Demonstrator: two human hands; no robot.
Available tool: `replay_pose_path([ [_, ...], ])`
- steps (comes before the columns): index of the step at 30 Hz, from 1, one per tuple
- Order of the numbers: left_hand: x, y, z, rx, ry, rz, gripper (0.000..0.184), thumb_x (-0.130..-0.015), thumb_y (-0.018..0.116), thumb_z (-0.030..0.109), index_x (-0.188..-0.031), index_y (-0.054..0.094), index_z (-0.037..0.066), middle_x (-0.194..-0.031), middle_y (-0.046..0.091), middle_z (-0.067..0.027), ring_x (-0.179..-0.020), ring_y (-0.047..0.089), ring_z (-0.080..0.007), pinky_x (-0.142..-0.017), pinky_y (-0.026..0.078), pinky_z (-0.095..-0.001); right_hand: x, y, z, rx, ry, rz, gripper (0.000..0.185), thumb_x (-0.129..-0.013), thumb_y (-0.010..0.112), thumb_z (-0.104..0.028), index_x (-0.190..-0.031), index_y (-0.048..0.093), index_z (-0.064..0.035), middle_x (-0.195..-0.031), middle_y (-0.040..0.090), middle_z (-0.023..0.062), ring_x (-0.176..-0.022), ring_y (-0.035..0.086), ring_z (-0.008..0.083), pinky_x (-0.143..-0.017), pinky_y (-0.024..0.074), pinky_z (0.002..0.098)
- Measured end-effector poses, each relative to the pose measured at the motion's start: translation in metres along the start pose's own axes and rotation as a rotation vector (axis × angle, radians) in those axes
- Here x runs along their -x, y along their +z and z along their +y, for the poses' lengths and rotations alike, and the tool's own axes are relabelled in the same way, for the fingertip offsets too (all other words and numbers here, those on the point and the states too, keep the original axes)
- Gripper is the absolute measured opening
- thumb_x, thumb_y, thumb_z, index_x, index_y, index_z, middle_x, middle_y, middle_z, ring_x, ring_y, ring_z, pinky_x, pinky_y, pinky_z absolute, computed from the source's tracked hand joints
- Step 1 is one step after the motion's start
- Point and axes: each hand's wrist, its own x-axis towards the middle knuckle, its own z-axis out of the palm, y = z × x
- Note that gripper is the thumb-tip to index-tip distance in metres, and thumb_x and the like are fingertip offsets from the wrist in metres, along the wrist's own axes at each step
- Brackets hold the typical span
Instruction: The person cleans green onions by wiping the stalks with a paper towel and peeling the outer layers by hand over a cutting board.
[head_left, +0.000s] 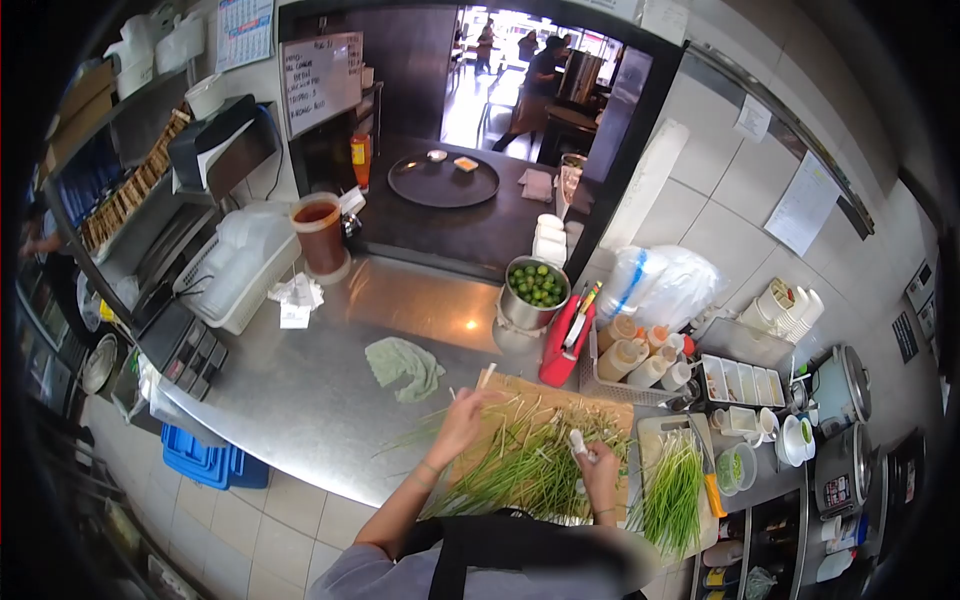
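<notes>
Green stalks with pale root ends [540, 450] lie spread over brown paper or board [500, 395] on the steel counter. At the upper left of this pile is my left hand [465, 415], its fingers closed around a thin pale piece, too small to make out. Over the pile's right side my right hand [599, 470] grips a small white object [578, 442] that I cannot identify. Right of the pile, a bundle of green stalks [675, 490] rests on a white cutting board [652, 430], beside a knife with an orange handle [713, 494].
A green cloth [405, 368] lies on the counter [300, 400]. Behind the pile stand a pot of green fruit [535, 290], a red holder [560, 352] and a basket of bottles [630, 360]. A person [535, 95] is beyond the pass-through; another is at far left.
</notes>
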Motion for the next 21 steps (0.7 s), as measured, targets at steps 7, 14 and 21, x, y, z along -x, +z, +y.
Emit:
replay_pose_path([
  [7,0.028,0.065,-0.038,-0.279,-0.084,-0.326,0.014,-0.075,0.059,0.013,-0.085,0.063,0.004,-0.09,0.054,-0.0179,-0.084,0.054,-0.0338,-0.076,0.045,-0.0399,-0.004,-0.02,-0.01,-0.063,-0.071,0.148,0.029,-0.072,0.066,-0.005,-0.092,0.045,-0.0009,-0.08,0.054,0.0091,-0.074,0.054,0.0183,-0.069,0.0426,0.0281],
  [14,0.027,0.051,-0.052,-0.571,-0.105,-0.331,0.01,-0.07,0.064,0.013,-0.079,0.063,0.008,-0.085,0.053,-0.0146,-0.08,0.056,-0.0322,-0.068,0.047,-0.0401,0.016,-0.042,-0.007,-0.375,-0.005,0.162,0.025,-0.073,0.065,-0.001,-0.09,0.046,-0.0026,-0.081,0.048,0.0023,-0.077,0.045,0.0107,-0.071,0.0382,0.0229],
  [21,0.015,0.065,-0.047,-0.514,-0.109,-0.198,0.009,-0.07,0.065,0.016,-0.072,0.063,0.007,-0.089,0.052,-0.0149,-0.083,0.056,-0.031,-0.07,0.048,-0.0416,0.025,-0.043,-0.012,-0.505,0.038,0.161,0.024,-0.075,0.062,0.001,-0.093,0.048,-0.0034,-0.081,0.048,0.0006,-0.077,0.045,0.0086,-0.07,0.037,0.021],
])
